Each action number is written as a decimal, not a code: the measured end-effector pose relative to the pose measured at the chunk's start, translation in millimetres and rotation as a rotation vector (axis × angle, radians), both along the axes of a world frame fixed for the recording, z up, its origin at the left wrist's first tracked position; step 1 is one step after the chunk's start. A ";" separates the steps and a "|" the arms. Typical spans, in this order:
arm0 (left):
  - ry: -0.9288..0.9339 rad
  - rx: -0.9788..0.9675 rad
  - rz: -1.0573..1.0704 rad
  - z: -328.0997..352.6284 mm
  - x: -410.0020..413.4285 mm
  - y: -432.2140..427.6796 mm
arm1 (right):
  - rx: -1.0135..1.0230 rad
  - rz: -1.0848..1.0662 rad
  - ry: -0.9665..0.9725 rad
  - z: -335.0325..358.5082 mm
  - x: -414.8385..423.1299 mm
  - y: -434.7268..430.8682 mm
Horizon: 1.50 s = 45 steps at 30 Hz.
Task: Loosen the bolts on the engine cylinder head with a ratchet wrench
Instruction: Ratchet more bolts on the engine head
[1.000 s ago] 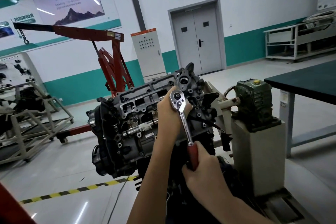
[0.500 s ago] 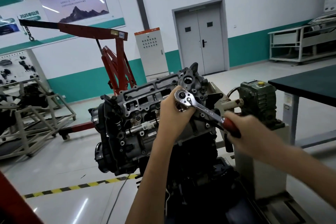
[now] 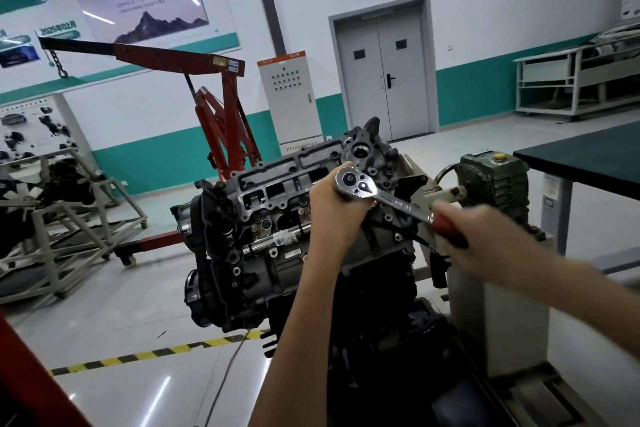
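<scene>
A dark engine with its grey cylinder head (image 3: 277,184) tilted toward me sits on a stand in the middle of the view. A chrome ratchet wrench (image 3: 381,196) with a red handle lies over the head's right end, its round head at the upper left and its handle pointing down to the right. My left hand (image 3: 334,208) grips the wrench just under its round head and hides the socket and bolt beneath. My right hand (image 3: 485,239) grips the red handle to the right of the engine.
A green gearbox (image 3: 495,180) tops the stand's grey pedestal (image 3: 498,315) on the right. A dark-topped table (image 3: 588,152) stands at far right. A red engine hoist (image 3: 221,114) rises behind the engine, and metal frames (image 3: 69,229) sit on the left. A yellow-black stripe (image 3: 156,354) crosses the floor.
My right hand has swung the red handle from pointing down toward me up and out to the right. My left hand has stayed at the wrench head.
</scene>
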State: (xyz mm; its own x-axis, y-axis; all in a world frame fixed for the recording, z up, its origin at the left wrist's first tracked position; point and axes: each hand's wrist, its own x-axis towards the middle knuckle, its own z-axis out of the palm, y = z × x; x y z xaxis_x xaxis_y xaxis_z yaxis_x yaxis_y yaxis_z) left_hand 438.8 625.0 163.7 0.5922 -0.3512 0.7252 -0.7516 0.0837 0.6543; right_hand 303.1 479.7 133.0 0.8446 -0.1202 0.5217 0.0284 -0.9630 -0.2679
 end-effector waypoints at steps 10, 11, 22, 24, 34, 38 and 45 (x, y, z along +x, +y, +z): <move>-0.180 0.051 0.004 -3.3 -3.1 8.5 | 0.263 0.056 -0.024 -22.1 -0.5 24.0; -0.194 0.042 0.022 -3.4 -4.1 6.5 | 0.385 0.070 -0.087 -31.7 -1.3 43.9; -0.034 0.027 0.031 -1.8 0.9 7.2 | 0.342 0.119 -0.117 -33.1 -0.2 51.7; -0.042 0.053 0.012 -0.6 1.5 7.3 | 0.068 0.076 -0.042 -9.5 -0.1 10.1; -0.197 0.079 0.005 -4.3 1.0 14.6 | 0.200 0.044 -0.048 -21.2 0.3 24.3; -0.114 0.049 0.026 -2.1 -5.0 3.4 | 0.660 0.048 -0.240 -51.1 6.9 100.5; -0.024 -0.030 -0.014 -2.5 -3.7 -0.3 | 0.657 0.112 -0.179 -51.5 8.1 104.0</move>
